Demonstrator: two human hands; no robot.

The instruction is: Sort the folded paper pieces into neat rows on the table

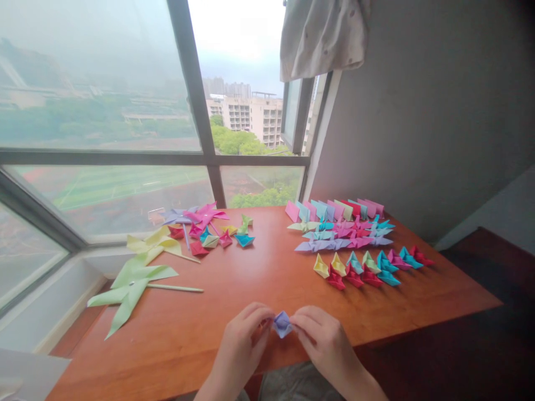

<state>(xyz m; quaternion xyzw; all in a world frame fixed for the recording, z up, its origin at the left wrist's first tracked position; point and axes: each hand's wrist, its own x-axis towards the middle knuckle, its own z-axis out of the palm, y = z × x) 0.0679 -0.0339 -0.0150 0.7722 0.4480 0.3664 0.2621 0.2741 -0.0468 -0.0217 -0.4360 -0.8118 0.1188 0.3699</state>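
Observation:
Near the table's front edge, a small lavender folded paper piece point(283, 324) is held between my two hands; it looks like a paper boat. My left hand point(246, 340) pinches its left end between thumb and fingers. On the other side, my right hand point(324, 340) pinches the right end. Parts of both ends are hidden by the fingertips. Ahead and to the right stand rows of finished paper boats point(354, 264) in yellow, red, blue, green and pink.
Behind the boats are rows of paper cranes point(346, 233) and upright folded cards point(334, 210). At left lie paper pinwheels on sticks point(132, 284), with a loose cluster of small boats point(224, 239) nearby. A window frame point(211, 159) borders the wooden table point(251, 278).

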